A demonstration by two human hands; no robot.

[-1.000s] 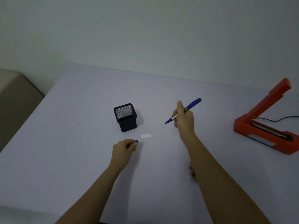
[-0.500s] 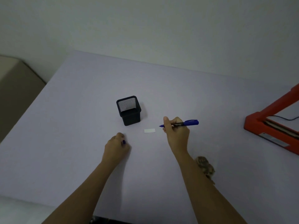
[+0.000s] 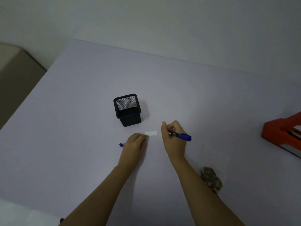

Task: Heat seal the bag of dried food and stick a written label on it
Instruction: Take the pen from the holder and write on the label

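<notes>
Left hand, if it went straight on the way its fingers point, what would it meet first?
The label. The left hand points at its left end and reaches its edge; whether they touch is unclear.

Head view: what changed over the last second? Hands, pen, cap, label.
The left hand let go of the blue cap, which now lies on the table just left of it, and moved right so its fingertips reach the label's left end. The right hand, gripping the pen throughout, came down from mid-air to beside the label's right end. Label, mesh pen holder and heat sealer stayed put.
</notes>
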